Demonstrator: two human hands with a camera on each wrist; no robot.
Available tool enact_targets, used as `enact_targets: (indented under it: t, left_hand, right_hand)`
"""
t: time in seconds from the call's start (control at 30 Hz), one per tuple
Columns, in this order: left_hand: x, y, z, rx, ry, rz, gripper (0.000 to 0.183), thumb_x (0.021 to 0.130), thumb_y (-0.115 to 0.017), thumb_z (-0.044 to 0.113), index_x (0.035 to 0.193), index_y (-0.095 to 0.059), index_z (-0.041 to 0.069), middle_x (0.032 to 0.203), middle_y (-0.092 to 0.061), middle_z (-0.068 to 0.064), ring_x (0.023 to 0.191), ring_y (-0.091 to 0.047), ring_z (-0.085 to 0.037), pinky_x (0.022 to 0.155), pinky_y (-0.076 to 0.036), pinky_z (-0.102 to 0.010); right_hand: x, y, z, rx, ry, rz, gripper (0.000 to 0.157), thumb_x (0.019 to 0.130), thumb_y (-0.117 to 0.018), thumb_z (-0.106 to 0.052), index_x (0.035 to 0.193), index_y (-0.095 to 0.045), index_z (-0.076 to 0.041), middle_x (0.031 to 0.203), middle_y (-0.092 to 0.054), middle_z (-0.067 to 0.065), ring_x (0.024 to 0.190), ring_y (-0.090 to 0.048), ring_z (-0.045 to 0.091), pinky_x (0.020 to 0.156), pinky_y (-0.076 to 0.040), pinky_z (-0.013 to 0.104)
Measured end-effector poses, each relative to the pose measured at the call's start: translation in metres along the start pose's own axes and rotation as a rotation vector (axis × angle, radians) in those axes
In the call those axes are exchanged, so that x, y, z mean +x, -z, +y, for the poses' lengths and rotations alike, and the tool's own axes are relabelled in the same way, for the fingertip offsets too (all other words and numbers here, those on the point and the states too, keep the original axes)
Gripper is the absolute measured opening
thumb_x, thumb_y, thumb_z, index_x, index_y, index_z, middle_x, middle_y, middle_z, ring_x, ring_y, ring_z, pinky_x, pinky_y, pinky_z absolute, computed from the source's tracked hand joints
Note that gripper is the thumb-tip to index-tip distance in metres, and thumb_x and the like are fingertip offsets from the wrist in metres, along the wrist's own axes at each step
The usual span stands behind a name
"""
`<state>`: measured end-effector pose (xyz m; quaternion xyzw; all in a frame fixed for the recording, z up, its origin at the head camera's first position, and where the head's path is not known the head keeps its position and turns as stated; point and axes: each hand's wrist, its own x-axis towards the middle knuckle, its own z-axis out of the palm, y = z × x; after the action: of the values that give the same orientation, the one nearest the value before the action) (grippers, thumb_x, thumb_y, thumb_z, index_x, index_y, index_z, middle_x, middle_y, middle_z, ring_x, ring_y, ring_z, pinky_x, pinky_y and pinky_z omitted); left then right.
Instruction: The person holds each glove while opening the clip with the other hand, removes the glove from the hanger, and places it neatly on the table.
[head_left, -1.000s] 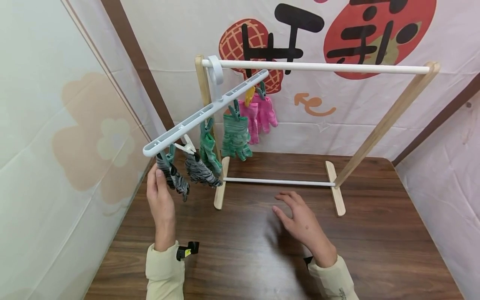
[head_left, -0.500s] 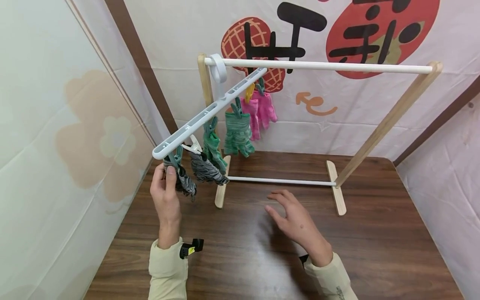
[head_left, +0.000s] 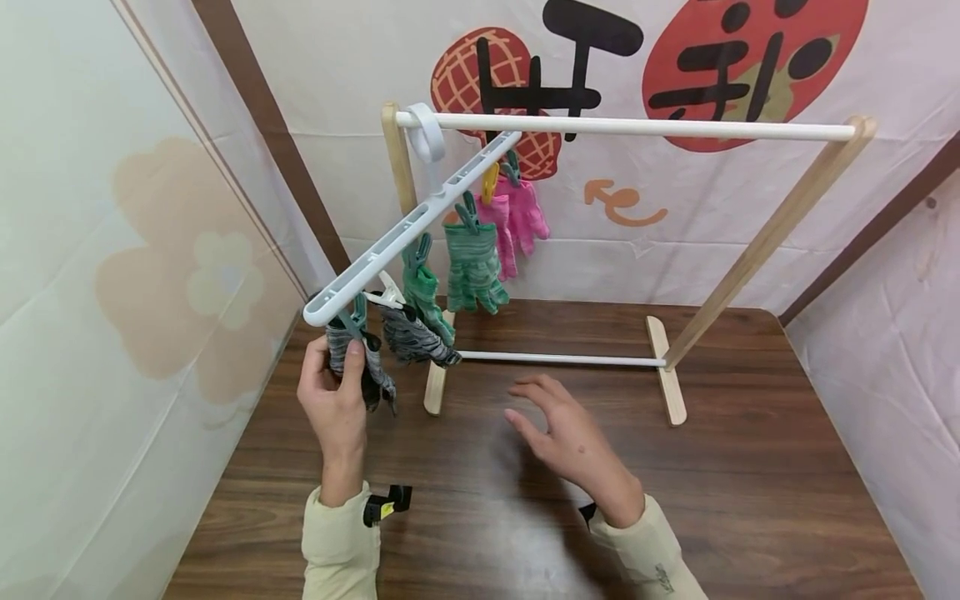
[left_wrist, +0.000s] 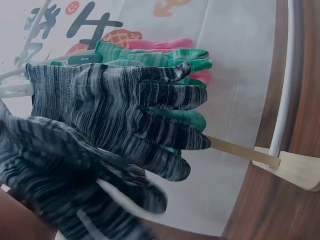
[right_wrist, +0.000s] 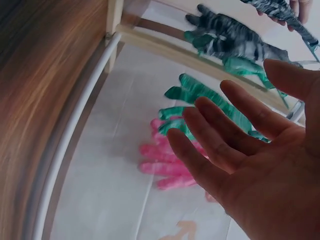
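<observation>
My left hand [head_left: 333,412] holds a black-and-grey knit glove [head_left: 379,382] between thumb and fingers. A teal clothespin [head_left: 352,315] hangs that glove from the near end of a pale-blue hanger [head_left: 386,242]. Beside it a second striped glove [left_wrist: 110,95] hangs from a white clothespin [head_left: 386,293]. Farther along the bar come two green gloves [head_left: 474,267], then two pink gloves [head_left: 525,212] at the far end, one under a yellow clothespin [head_left: 490,183]. My right hand [head_left: 573,442] hovers over the table with its fingers relaxed, palm facing left, holding nothing.
The hanger's hook [head_left: 426,133] loops over the white rail [head_left: 637,127] at the left end of a wooden rack. Its right leg [head_left: 765,250] slopes down to a foot [head_left: 667,375] on the brown table [head_left: 465,517]. Printed cloth walls stand behind and at both sides.
The hanger's near end has swung a little to the right, with my left hand following and its thumb now over the striped glove. My right hand has drifted left.
</observation>
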<state>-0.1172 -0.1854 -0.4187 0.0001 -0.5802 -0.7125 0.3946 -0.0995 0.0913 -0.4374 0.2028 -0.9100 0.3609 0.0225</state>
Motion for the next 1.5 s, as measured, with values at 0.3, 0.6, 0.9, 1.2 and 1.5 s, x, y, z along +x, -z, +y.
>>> enact_targets:
  t: [0.3, 0.6, 0.9, 1.2, 1.5]
  left_hand:
    - [-0.006, -0.001, 0.001, 0.075, 0.012, 0.009, 0.022, 0.097, -0.074, 0.012, 0.113, -0.074, -0.002, 0.093, -0.072, -0.004, 0.075, -0.062, -0.01, 0.064, -0.05, -0.02]
    - [-0.012, 0.001, 0.004, 0.021, 0.015, -0.019, 0.023, 0.098, -0.071, 0.006, 0.117, -0.074, -0.007, 0.096, -0.076, -0.003, 0.079, -0.064, -0.008, 0.068, -0.052, -0.02]
    - [-0.019, 0.001, 0.009, -0.008, -0.019, -0.028, 0.014, 0.097, -0.069, 0.002, 0.106, -0.076, -0.005, 0.09, -0.076, 0.001, 0.077, -0.066, -0.005, 0.068, -0.052, -0.018]
    - [-0.027, -0.001, 0.007, 0.05, -0.019, -0.062, 0.012, 0.096, -0.067, 0.001, 0.103, -0.077, -0.002, 0.088, -0.076, 0.004, 0.075, -0.065, -0.002, 0.068, -0.051, -0.018]
    - [-0.031, -0.004, 0.006, 0.063, 0.002, -0.073, 0.012, 0.096, -0.067, 0.001, 0.102, -0.077, -0.001, 0.087, -0.076, 0.005, 0.074, -0.064, 0.0, 0.067, -0.052, -0.017]
  right_hand:
    - [0.012, 0.005, -0.023, 0.058, 0.111, -0.005, 0.036, 0.106, -0.06, -0.042, 0.136, -0.066, -0.023, 0.141, -0.061, -0.006, 0.134, -0.058, 0.014, 0.108, -0.053, 0.043]
    - [0.015, 0.006, -0.043, 0.14, 0.191, 0.023, 0.039, 0.106, -0.061, -0.041, 0.141, -0.061, -0.026, 0.139, -0.062, -0.01, 0.135, -0.058, 0.01, 0.11, -0.052, 0.041]
    - [0.018, 0.001, -0.065, 0.226, 0.223, -0.016, 0.052, 0.105, -0.062, -0.044, 0.151, -0.052, -0.024, 0.145, -0.06, -0.009, 0.139, -0.055, 0.01, 0.113, -0.05, 0.043]
    - [0.023, -0.002, -0.081, 0.285, 0.281, -0.036, 0.057, 0.104, -0.065, -0.039, 0.155, -0.047, -0.025, 0.148, -0.059, -0.007, 0.146, -0.05, 0.015, 0.121, -0.042, 0.042]
    - [0.033, -0.003, -0.091, 0.3, 0.32, -0.047, 0.057, 0.104, -0.065, -0.039, 0.156, -0.046, -0.022, 0.15, -0.056, -0.005, 0.142, -0.052, 0.012, 0.115, -0.048, 0.039]
